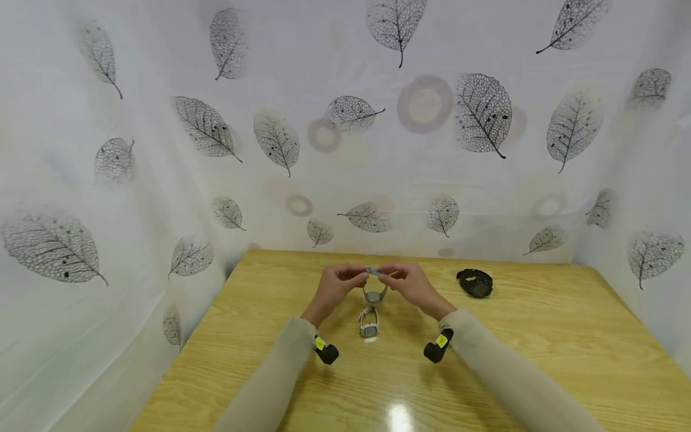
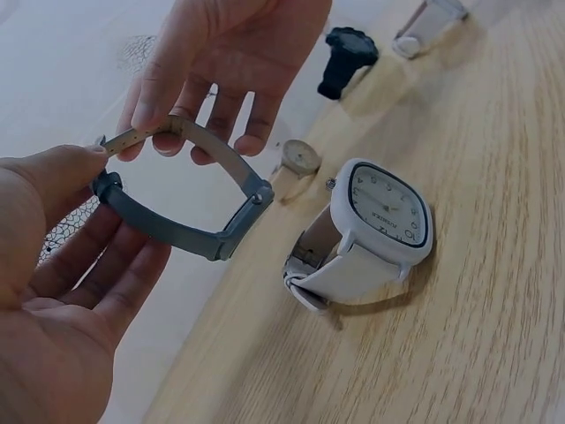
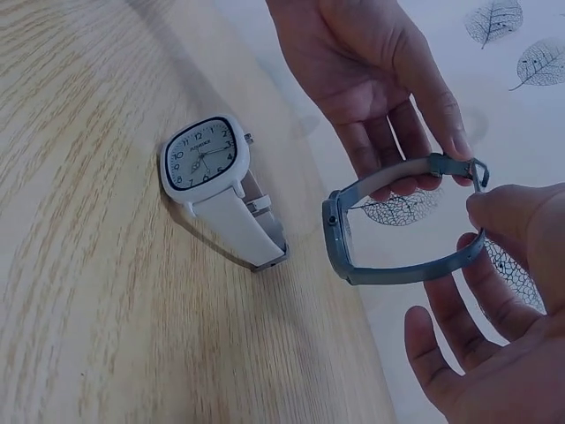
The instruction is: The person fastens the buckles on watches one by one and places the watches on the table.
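Both hands hold a blue-grey watch above the table, its strap bent into a loop and its case hanging low. My left hand pinches the strap by the buckle. Thumb and fingers of my right hand grip the strap close to the same place; the holed part shows between the hands. The watch dial faces away from both wrist cameras. Just nearer to me, a white watch with a squarish case stands on the table, its strap closed in a loop.
On the wooden table a black watch lies to the right. Farther off in the left wrist view are a small pale watch and a white strapped item. A leaf-patterned curtain hangs behind the table.
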A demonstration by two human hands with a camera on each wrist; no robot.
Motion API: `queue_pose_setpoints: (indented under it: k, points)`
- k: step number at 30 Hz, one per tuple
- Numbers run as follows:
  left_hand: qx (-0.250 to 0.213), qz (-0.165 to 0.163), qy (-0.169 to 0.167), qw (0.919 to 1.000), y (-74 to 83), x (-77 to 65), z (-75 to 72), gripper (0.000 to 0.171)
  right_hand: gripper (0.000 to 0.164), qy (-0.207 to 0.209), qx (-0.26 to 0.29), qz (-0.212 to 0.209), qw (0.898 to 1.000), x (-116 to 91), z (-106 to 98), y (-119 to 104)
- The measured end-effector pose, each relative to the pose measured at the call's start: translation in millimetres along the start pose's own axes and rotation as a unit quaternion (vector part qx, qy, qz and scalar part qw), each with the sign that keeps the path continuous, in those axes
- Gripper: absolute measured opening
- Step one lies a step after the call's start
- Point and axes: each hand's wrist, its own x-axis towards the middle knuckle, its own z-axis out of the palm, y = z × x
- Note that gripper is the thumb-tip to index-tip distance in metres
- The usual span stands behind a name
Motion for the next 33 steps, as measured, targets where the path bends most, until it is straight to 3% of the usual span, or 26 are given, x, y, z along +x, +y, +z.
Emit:
queue_pose_setpoints:
  k: [18, 24, 29, 33]
  points:
    - [0.008, -0.012, -0.010, 0.9998, -1.6, 2.5, 1.9, 0.026, 0.027, 0.010, -0.011, -0.013, 1.000, -0.1, 6.0, -3.5]
    - [0.026, -0.006, -0.008, 0.9996, 0.9, 2.9, 5.0, 0.026, 0.026, 0.010, -0.005, -0.001, 1.000, -4.5, 6.0, -21.3]
    - [0.013, -0.006, 0.003, 0.9999, 1.8, 4.2, 7.1, 0.028, 0.026, 0.006, 0.001, -0.007, 1.000, -11.1, 3.1, -39.2]
    - [0.000, -0.010, 0.008, 0.9999, 2.7, 5.4, 7.9, 0.029, 0.032, 0.006, 0.008, -0.005, 1.000, -4.9, 3.8, -20.0]
